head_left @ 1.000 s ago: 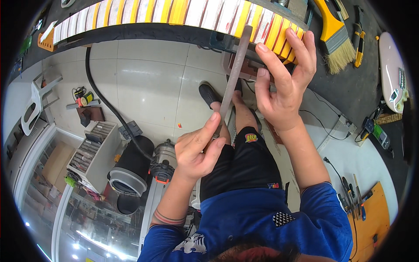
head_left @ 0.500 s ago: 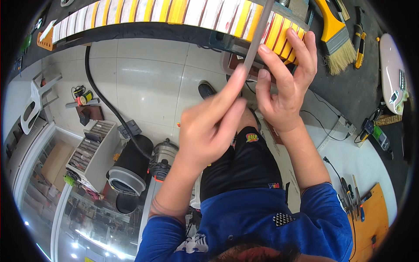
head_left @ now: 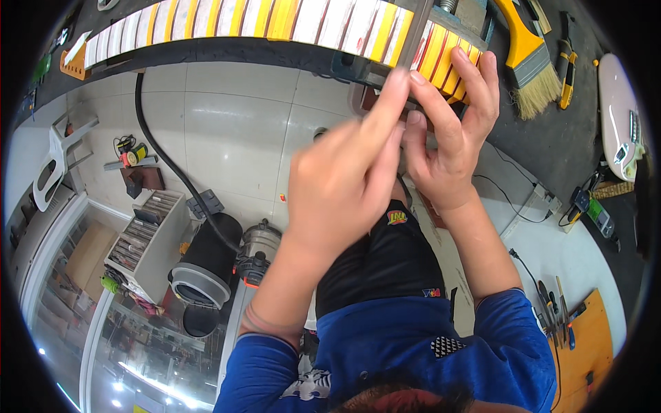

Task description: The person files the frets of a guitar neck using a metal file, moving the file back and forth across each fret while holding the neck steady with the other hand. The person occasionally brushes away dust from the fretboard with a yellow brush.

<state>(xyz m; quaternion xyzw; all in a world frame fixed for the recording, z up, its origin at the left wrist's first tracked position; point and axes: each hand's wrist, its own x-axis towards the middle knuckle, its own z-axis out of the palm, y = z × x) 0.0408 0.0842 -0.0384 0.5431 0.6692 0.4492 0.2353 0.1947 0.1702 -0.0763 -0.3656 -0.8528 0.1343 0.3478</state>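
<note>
A long striped neck (head_left: 317, 24), its bands white and yellow between thin dark lines, runs across the top edge. My left hand (head_left: 348, 168), slightly blurred, is closed on a long grey file (head_left: 417, 38) that lies across the neck near its right end, with the lower part hidden by the hand. My right hand (head_left: 451, 138) has its fingers apart and bent, fingertips at the neck's yellow end; the index tip is beside or against the file, which I cannot tell apart. A metal clamp (head_left: 451, 8) stands behind the neck.
A yellow-handled brush (head_left: 523, 48), a utility knife (head_left: 567, 76) and a pale pink instrument body (head_left: 616, 110) lie on the dark bench at right. Below are a black hose (head_left: 165, 165), a bin (head_left: 206, 268), a drawer unit (head_left: 141, 241) and a tool board (head_left: 589, 344).
My left hand has moved up and right with the file, pushing it farther across the neck. My right hand has stayed at nearly the same spot.
</note>
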